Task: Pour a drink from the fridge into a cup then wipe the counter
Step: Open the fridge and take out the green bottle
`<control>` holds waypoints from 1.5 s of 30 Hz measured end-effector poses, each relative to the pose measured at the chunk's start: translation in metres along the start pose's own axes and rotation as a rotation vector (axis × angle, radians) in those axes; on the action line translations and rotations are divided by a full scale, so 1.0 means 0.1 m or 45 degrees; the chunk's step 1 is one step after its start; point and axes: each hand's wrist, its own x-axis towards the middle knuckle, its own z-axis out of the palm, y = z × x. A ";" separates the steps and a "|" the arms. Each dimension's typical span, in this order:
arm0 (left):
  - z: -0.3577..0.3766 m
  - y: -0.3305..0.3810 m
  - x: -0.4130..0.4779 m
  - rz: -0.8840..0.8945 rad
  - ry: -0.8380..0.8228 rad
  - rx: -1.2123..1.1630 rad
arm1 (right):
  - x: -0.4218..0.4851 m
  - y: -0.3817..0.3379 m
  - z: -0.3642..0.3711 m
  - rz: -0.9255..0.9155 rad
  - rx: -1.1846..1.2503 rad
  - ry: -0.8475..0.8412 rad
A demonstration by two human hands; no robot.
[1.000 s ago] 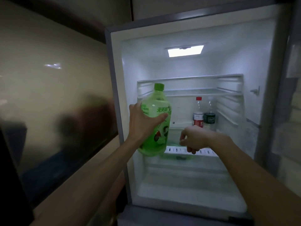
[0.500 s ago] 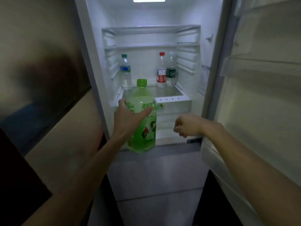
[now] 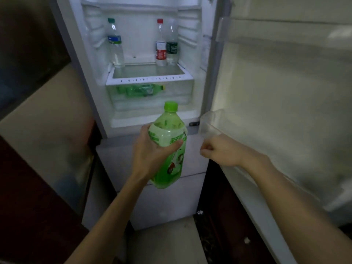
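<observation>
My left hand [image 3: 150, 155] grips a large green drink bottle [image 3: 169, 149] with a green cap, upright, held out in front of the open fridge [image 3: 148, 73] and below its lit compartment. My right hand [image 3: 219, 151] hangs to the right of the bottle with its fingers curled and nothing in it, close to the inner side of the fridge door [image 3: 276, 111]. No cup and no counter are in sight.
On the fridge shelf stand a green-capped water bottle [image 3: 115, 42], a red-capped bottle [image 3: 161, 44] and a dark-labelled bottle [image 3: 172, 44]. Green bottles [image 3: 141, 89] lie in the clear drawer below. A dark cabinet stands at left. The open door is at right.
The green bottle has come out of the fridge and down toward me in my left hand. My right hand drew back with it. My view has tilted downward.
</observation>
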 end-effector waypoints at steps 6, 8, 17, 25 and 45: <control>0.38 0.08 -0.81 -0.030 -0.061 0.034 | -0.95 0.37 0.15 -0.040 0.140 0.172; 0.53 0.15 -1.09 -0.038 -0.058 0.018 | -1.26 0.56 0.15 -0.040 0.182 0.238; 1.12 0.55 -1.99 -0.067 -0.103 -0.065 | -2.45 1.44 0.04 0.036 0.828 0.911; 1.29 0.89 -2.26 -0.026 -0.154 -0.102 | -2.67 2.09 -0.11 0.434 0.734 1.466; 0.95 0.61 -2.36 -0.078 -0.216 -0.228 | -2.47 1.42 0.53 0.454 1.035 1.656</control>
